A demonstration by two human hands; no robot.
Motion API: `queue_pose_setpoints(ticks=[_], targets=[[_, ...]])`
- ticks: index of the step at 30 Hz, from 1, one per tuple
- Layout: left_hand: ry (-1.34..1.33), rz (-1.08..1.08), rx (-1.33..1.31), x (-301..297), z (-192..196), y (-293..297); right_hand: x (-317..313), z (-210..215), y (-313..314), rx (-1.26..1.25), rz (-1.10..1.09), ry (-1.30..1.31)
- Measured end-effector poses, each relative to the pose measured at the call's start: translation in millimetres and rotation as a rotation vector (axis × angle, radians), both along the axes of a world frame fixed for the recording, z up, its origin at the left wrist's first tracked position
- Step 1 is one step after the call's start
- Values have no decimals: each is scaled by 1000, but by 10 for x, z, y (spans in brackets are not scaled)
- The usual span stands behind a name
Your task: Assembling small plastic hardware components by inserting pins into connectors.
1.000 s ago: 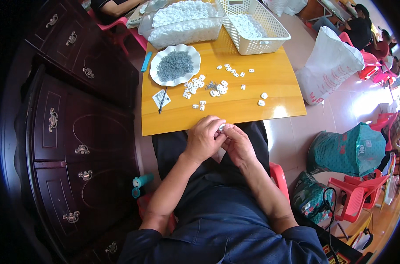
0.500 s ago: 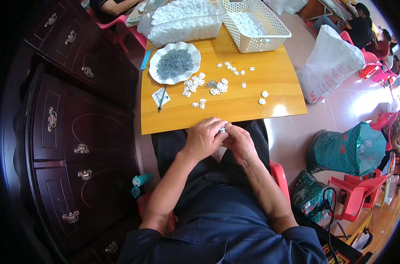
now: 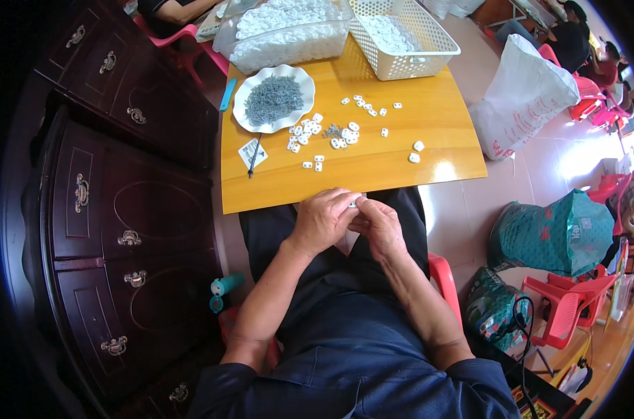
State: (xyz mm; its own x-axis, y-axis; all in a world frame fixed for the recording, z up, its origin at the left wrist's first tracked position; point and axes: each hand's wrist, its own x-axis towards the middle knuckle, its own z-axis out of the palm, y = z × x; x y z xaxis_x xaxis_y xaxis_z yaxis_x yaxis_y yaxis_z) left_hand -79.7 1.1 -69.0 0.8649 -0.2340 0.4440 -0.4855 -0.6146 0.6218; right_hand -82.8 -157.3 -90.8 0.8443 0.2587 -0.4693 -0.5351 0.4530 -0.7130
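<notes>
My left hand [image 3: 324,220] and my right hand [image 3: 381,225] meet just off the table's near edge, above my lap. Between their fingertips they pinch a small white plastic piece [image 3: 353,204], mostly covered by the fingers. On the table lie similar two-holed white pieces [image 3: 305,130], loosely grouped, with a small heap of grey screws [image 3: 333,130] among them. A scalloped white plate [image 3: 243,95] holds a large pile of grey screws [image 3: 274,98]. A thin black screwdriver-like tool [image 3: 255,156] rests on a small printed card [image 3: 260,158].
At the table's [image 3: 373,171] far side stand a clear bin [image 3: 289,52] of white parts and a cream perforated basket [image 3: 418,66]. A blue-handled tool [image 3: 227,94] lies at the left edge. Dark drawers [image 3: 128,174] flank my left; sacks [image 3: 526,98] and red chairs [image 3: 561,307] are rightward.
The white piece has turned slightly between my fingertips, so its dark holes show less. Both hands stay in nearly the same place. The view has shifted a little.
</notes>
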Motion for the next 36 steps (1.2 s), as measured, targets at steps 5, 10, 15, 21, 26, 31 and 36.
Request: queue_pose_setpoints(ticks=[5,10,15,21,26,31,36], targets=[[-12,-2,-25,-20,62,-11,-9,16,-18,4,1,-36],[193,-25,-170,-24,74,41,9,49,-1,-4,-5,-42],[147,-14,-190,1,56,40,8,16,1,-15,9,-52],[193,3,-235,0,11,37,-5,-15,-1,-26,34,-49],[333,18,-243,-14,11,67,12,36,20,-52,83,-52],[350,-36,-275,41,99,86,230,-14,-144,-378,10,-371],[155,148,-52,307,87,208,698,246,-464,-1087,159,-618]])
